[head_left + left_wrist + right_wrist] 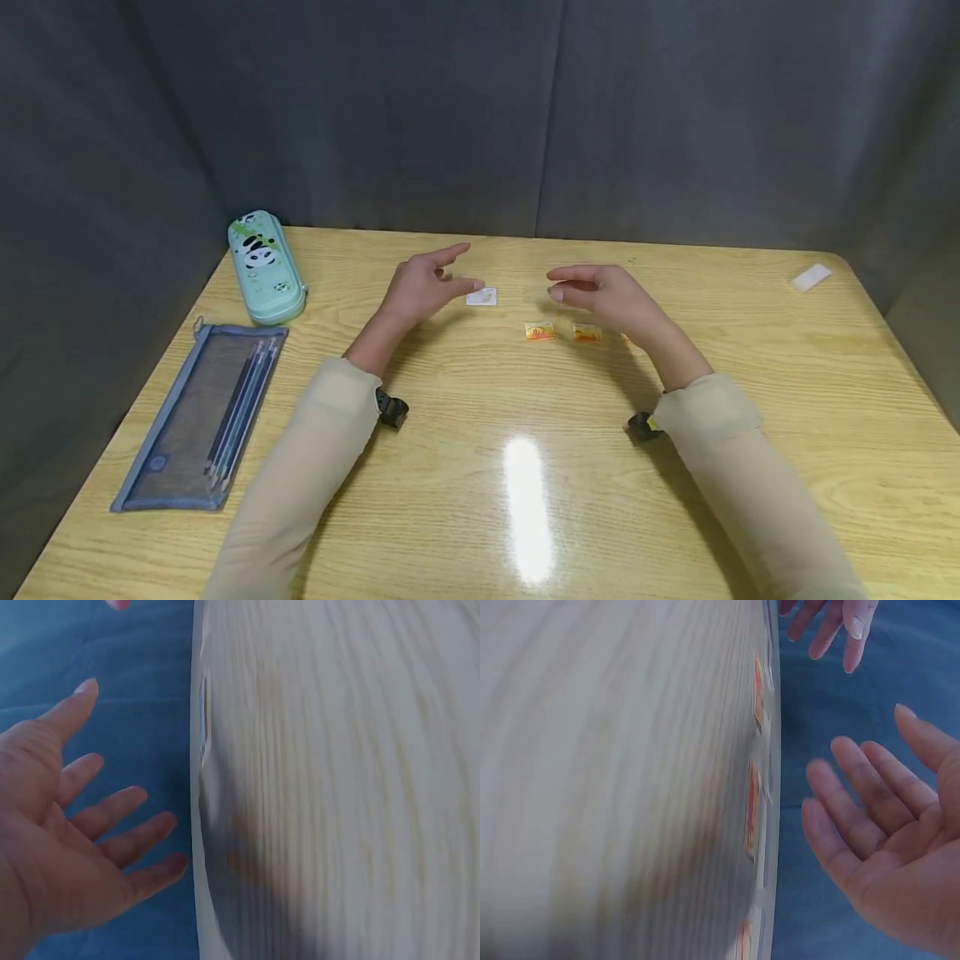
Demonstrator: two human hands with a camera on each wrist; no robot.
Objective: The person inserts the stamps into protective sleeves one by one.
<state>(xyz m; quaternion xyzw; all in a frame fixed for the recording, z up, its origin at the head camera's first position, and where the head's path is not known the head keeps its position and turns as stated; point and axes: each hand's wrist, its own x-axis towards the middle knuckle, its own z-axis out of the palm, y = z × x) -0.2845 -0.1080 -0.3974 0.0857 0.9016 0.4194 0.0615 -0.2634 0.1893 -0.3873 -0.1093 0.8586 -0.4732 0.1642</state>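
Note:
Both hands hover over the far half of the table, holding nothing. My left hand (427,287) has its fingers spread, and its thumb tip lies over or beside a small white printed card (482,297); contact cannot be told. The left wrist view shows that hand's relaxed fingers (124,847) and the card (205,716) nearly edge-on. Opposite it is my right hand (603,292), fingers loosely bent. Below the right hand lie small orange-yellow cards (539,331) in a row, one mostly hidden by the wrist. The right wrist view shows these cards (751,810) beside the loose fingers (840,810).
A mint panda pencil case (279,283) lies at the back left. Nearer is a blue-edged mesh pouch (176,400) with several pencils (240,408) inside. At the far right lies a small white rectangular piece (812,277). A dark curtain (450,117) hangs behind the table (450,500).

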